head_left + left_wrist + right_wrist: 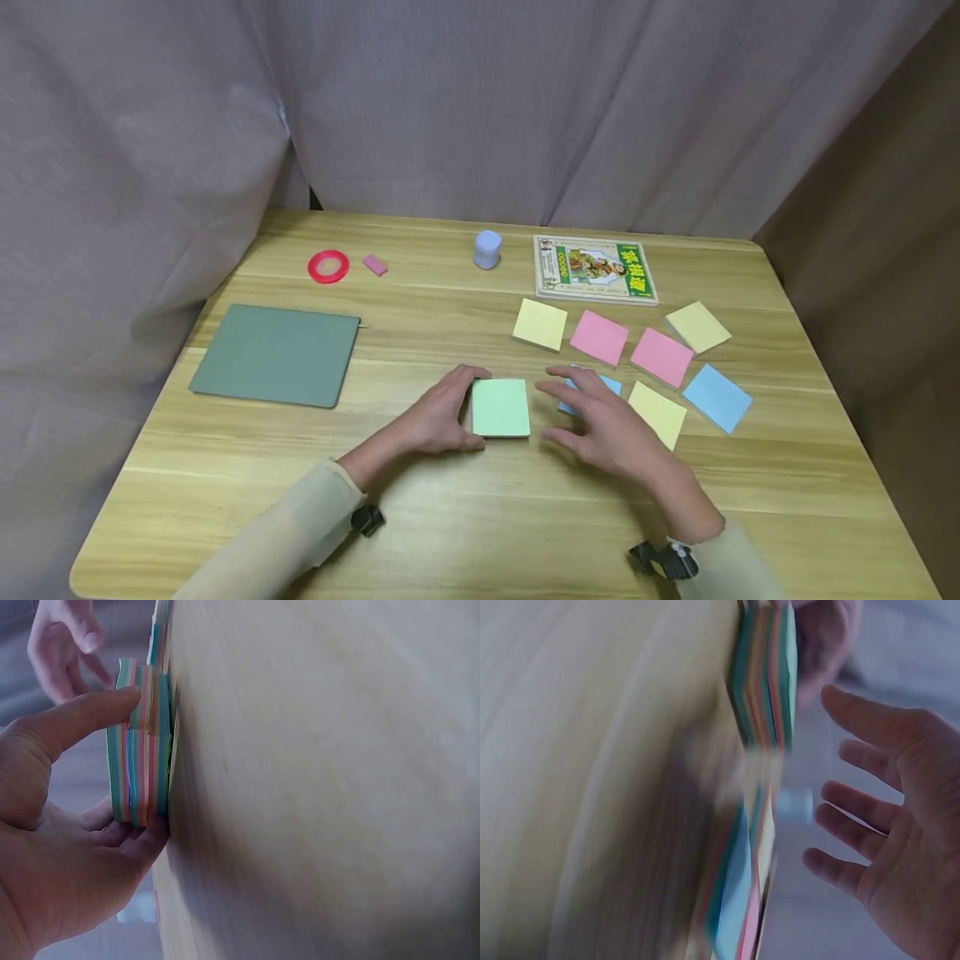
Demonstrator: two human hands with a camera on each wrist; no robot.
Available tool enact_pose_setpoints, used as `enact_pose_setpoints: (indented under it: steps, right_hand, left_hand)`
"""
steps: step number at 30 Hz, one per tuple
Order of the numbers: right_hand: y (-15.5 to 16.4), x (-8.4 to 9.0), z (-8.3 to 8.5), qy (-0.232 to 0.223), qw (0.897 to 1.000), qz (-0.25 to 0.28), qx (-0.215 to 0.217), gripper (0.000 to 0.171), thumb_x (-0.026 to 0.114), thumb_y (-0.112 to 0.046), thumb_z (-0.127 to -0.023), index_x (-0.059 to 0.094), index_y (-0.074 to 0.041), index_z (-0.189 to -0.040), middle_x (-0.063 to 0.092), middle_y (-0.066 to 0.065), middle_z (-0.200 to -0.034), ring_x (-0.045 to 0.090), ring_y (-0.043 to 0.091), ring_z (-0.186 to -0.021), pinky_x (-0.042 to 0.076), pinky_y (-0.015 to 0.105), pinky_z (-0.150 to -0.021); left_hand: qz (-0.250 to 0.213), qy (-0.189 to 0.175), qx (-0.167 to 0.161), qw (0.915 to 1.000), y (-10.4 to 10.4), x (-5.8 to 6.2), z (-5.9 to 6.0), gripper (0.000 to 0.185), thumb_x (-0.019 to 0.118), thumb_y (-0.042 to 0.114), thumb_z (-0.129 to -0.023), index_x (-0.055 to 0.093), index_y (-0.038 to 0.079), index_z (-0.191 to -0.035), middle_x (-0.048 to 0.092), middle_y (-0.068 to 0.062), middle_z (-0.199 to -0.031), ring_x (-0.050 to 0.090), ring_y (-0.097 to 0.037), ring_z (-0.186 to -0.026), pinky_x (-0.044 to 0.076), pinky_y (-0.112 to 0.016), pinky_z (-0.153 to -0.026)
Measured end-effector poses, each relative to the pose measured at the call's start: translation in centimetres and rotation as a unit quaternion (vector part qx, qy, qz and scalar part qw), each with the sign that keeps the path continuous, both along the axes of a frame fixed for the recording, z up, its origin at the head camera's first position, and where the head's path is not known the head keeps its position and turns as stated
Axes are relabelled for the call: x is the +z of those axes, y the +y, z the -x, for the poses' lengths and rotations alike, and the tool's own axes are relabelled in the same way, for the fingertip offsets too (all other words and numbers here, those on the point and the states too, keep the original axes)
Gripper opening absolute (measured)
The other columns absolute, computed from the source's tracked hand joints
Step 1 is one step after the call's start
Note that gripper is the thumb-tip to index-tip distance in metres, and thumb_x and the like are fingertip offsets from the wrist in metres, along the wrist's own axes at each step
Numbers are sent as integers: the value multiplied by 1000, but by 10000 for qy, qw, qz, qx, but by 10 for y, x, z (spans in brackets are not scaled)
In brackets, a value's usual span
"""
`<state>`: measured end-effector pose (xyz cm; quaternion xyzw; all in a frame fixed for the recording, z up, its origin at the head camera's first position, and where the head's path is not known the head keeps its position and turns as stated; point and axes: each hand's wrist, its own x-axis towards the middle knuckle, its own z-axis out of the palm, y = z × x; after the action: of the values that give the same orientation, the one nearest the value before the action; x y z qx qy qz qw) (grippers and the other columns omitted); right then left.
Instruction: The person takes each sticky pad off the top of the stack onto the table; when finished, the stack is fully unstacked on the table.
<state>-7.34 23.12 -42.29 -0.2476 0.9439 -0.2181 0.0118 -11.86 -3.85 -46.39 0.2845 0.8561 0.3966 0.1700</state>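
Note:
A stack of sticky note pads (500, 408) with a pale green top lies at the middle of the table. My left hand (441, 415) holds its left side, thumb at the near corner and fingers at the far one. Striped coloured edges of the stacked pads (139, 776) show in the left wrist view. To the right of the stack, apart from it, my right hand (611, 427) hovers with spread fingers and holds nothing. Partly hidden beneath that hand is a blue sticky note pad (609, 385). A yellow pad (658, 414) lies just right of it.
More pads, among them a pink one (599, 337) and a blue one (717, 398), lie scattered at the right. Behind them is a picture book (596, 269). A white container (487, 250), pink eraser (375, 265), red tape roll (328, 267) and green notebook (277, 354) lie farther left.

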Motion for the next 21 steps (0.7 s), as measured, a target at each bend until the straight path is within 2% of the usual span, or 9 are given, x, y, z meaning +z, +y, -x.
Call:
enact_pose_setpoints:
  steps: [5, 8, 14, 21]
  right_hand:
    - [-33, -8, 12, -119, 9970, 2, 771, 73, 81, -42, -79, 53, -18, -142, 39, 9, -151, 35, 28, -137, 35, 51, -107]
    - [-42, -15, 18, -142, 9948, -68, 1004, 76, 82, -42, -77, 52, -18, -143, 39, 9, -150, 35, 26, -137, 37, 47, -106]
    - [-49, -25, 27, -254, 9927, -97, 1173, 73, 83, -34, -77, 52, -17, -142, 41, 6, -147, 39, 21, -133, 39, 41, -104]
    - [-46, -22, 28, -269, 9941, -102, 1050, 69, 82, -34, -78, 55, -18, -139, 45, 4, -143, 43, 19, -128, 45, 40, -97]
  left_hand:
    - [-29, 31, -72, 10000, -1, 0, 1, 93, 91, 12, -63, 39, 7, -140, 49, -6, -131, 48, -21, -116, 41, -40, -101]
    - [-32, 77, -100, 9999, -1, -1, 2, 93, 91, 12, -63, 40, 7, -140, 48, -7, -132, 48, -21, -117, 41, -39, -102]
    - [-9, 136, -119, 9998, -2, -2, 3, 92, 91, 11, -63, 41, 8, -139, 49, -5, -131, 48, -20, -118, 40, -38, -102]
    - [123, 310, -97, 9994, -1, -2, 2, 91, 90, 11, -64, 41, 9, -141, 49, -4, -131, 48, -19, -116, 41, -38, -101]
